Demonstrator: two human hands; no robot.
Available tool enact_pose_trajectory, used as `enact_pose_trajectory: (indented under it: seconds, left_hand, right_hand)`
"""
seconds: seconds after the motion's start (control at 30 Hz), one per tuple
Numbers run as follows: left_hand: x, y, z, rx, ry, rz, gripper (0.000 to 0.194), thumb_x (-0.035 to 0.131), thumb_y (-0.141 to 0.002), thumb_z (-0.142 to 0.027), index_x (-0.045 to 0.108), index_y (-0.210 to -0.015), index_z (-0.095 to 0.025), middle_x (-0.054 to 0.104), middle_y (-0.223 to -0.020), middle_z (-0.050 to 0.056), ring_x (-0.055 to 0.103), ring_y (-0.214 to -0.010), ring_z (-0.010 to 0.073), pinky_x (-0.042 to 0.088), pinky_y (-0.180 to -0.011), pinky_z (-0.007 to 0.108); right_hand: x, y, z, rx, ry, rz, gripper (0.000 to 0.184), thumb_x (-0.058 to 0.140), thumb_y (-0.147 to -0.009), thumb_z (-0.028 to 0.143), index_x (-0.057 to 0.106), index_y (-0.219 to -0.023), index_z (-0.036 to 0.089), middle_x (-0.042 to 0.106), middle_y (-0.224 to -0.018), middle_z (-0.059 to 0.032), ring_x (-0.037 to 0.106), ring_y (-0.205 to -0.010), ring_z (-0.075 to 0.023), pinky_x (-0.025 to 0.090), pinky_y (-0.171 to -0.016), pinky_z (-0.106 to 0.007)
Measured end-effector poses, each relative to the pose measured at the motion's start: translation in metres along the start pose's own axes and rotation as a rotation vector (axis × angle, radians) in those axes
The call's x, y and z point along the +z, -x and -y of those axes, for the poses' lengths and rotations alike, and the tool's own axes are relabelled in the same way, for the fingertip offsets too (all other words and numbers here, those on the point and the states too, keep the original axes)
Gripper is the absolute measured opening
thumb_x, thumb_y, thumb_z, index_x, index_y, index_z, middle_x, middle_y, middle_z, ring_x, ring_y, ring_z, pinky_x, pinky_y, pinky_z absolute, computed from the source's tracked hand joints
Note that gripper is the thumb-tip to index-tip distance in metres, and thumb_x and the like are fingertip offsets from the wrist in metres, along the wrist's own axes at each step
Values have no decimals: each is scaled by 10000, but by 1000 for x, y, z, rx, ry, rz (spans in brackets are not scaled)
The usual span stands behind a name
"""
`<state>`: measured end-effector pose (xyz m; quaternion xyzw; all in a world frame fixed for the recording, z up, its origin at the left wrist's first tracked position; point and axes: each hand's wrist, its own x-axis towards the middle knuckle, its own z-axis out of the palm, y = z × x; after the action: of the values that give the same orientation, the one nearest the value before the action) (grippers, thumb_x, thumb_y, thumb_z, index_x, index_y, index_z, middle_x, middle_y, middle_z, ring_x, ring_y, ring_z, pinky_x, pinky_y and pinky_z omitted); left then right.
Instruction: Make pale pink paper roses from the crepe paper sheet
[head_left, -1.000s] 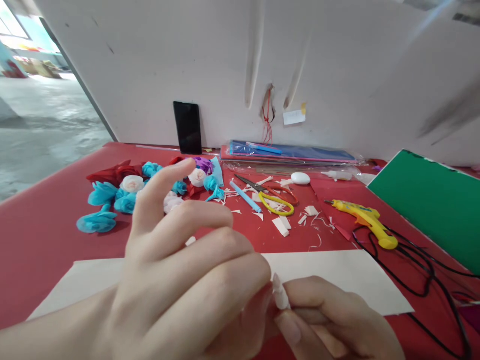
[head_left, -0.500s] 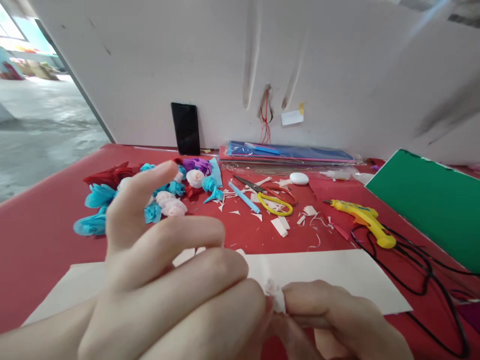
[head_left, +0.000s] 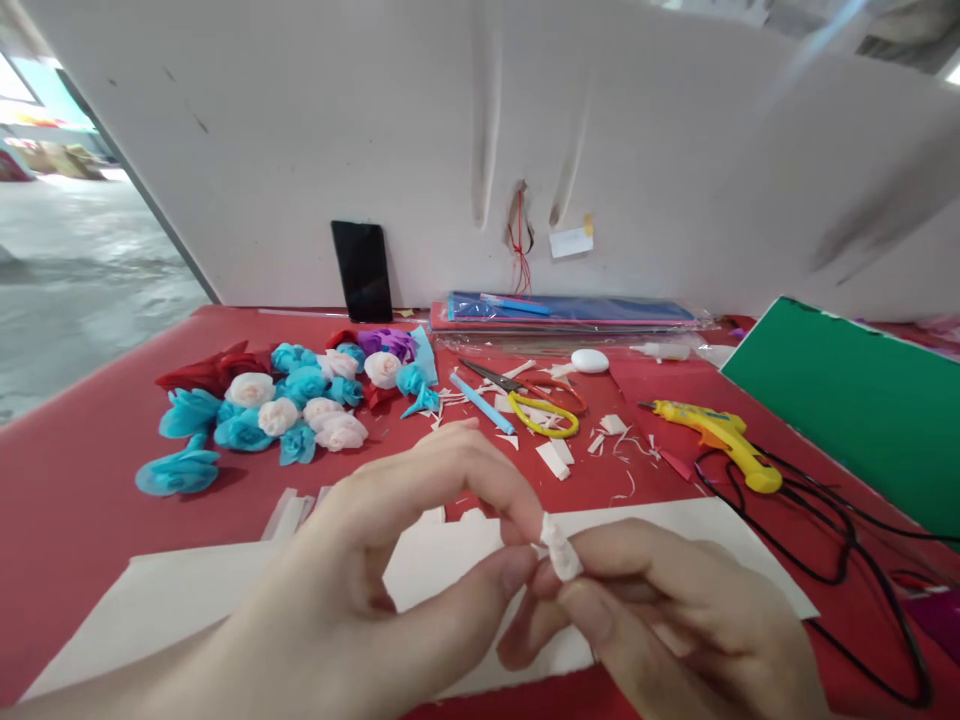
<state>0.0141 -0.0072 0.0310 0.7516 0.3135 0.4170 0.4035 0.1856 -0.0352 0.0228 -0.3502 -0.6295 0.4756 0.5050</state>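
Observation:
A small roll of white crepe paper [head_left: 561, 552], twisted narrow at its upper end, is pinched between the thumb and forefinger of my right hand [head_left: 675, 600]. Close against its left side, my left hand [head_left: 405, 560] curls thumb and forefinger in to grip the roll's edge; its other fingers are mostly hidden. Beneath both hands lies a sheet of white paper [head_left: 180, 600] on the red table [head_left: 97, 430].
Blue, white, red and purple paper flowers [head_left: 300, 385] cluster at the left. Scissors [head_left: 525, 392], a light-blue pen [head_left: 484, 403] and paper scraps [head_left: 555, 460] lie mid-table. Rightward are a yellow glue gun [head_left: 720, 435], its black cord [head_left: 847, 540] and a green board [head_left: 855, 410]. A phone [head_left: 362, 272] leans behind.
My left hand has turned and dropped, its raised forefinger coming down to the roll beside its thumb. More flowers show behind it. My right hand keeps its pinch, and the view has shifted slightly.

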Motion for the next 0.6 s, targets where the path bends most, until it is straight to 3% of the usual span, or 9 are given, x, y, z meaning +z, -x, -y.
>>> enact_pose_trajectory:
  seconds: [0.13,0.27,0.33,0.43,0.6]
  left_hand:
    - [-2,-3,-2,-146,160,57,146,532,-892,-192,615,-860,-306,647,-739,-98,641,-659,64,554,-653,109]
    - [-6,-5,-4,-163,143,58,149,583,-867,-194,642,-834,-327,674,-787,-120,649,-770,50,520,-719,55]
    - [-6,-5,-5,-210,151,56,140,603,-857,-210,651,-811,-333,673,-772,-122,644,-753,47,512,-697,48]
    - [-4,-5,-5,-264,162,40,129,635,-829,-215,660,-780,-331,682,-767,-123,642,-734,52,507,-668,57]
    - [-3,-4,-4,-240,108,13,151,637,-807,-190,665,-786,-337,681,-757,-126,637,-728,63,512,-676,90]
  right_hand:
    - [-5,-4,4,-68,123,-24,146,639,-844,121,729,-834,235,789,-727,18,747,-633,-96,579,-634,-87]
    - [-7,-8,14,-102,396,-35,96,649,-855,278,744,-867,269,773,-694,-3,755,-664,-180,629,-626,-207]
    - [-8,-12,17,-93,459,-18,180,617,-868,391,748,-901,273,756,-649,-23,755,-667,-214,632,-582,-242]
    - [-9,-16,19,-83,456,-11,255,587,-871,467,748,-903,272,737,-618,-30,751,-673,-222,629,-580,-258]
    - [-9,-19,19,-39,407,5,299,565,-875,506,744,-888,267,723,-604,-28,742,-672,-215,626,-608,-277]
